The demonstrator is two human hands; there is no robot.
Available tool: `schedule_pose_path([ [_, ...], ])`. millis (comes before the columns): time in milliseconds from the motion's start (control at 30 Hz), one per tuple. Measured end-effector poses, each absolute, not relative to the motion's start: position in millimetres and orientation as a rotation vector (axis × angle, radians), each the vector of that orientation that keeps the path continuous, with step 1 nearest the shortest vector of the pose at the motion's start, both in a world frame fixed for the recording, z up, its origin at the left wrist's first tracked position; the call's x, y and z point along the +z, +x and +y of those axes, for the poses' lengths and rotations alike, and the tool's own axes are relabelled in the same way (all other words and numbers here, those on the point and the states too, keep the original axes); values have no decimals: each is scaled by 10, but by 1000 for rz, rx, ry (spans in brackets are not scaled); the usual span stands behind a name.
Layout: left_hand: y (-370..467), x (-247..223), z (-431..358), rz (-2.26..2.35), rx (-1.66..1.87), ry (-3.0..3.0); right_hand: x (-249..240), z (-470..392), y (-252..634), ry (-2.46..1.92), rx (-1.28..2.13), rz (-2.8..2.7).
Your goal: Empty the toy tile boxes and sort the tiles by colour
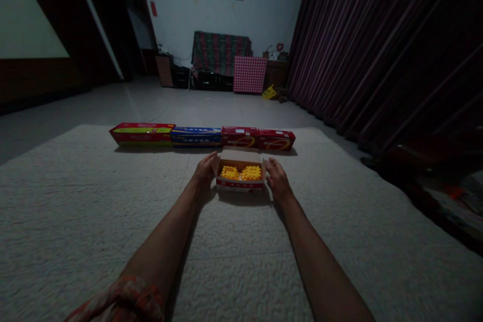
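Note:
A small red and white cardboard box (pixel 238 187) with its flaps raised is in front of me on the quilted cover. Inside lie yellow notched plastic pieces (pixel 251 173), grouped left and right. My left hand (pixel 205 168) grips the box's left side near the raised side flap. On the opposite side, my right hand (pixel 276 176) holds the right end, its fingers against the flap. Parts of the fingers on both hands are hidden by the box walls.
Behind the open box, a row runs across the cover (pixel 113 221): a long red and green box (pixel 142 136), a blue box (pixel 196 138) and two red boxes (pixel 239 138). Dark curtains (pixel 350 35) hang at right. Low cabinets (pixel 213 81) stand by the far wall.

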State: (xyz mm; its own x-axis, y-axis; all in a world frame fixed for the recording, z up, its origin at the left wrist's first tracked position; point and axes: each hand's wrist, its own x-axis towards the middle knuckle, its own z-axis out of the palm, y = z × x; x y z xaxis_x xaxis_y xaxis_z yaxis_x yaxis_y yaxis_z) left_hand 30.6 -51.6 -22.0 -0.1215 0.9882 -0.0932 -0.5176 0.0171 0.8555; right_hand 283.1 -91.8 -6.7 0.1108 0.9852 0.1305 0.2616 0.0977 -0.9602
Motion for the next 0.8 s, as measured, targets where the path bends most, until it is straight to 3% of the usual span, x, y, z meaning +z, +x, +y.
schedule_pose_path([
  [367, 240, -151, -551, 977, 1323, 1029, -213, -877, 2739, -1100, 1120, -1201],
  [800, 352, -248, -493, 869, 1463, 1070, -301, -796, 2659, -905, 1079, -1163],
])
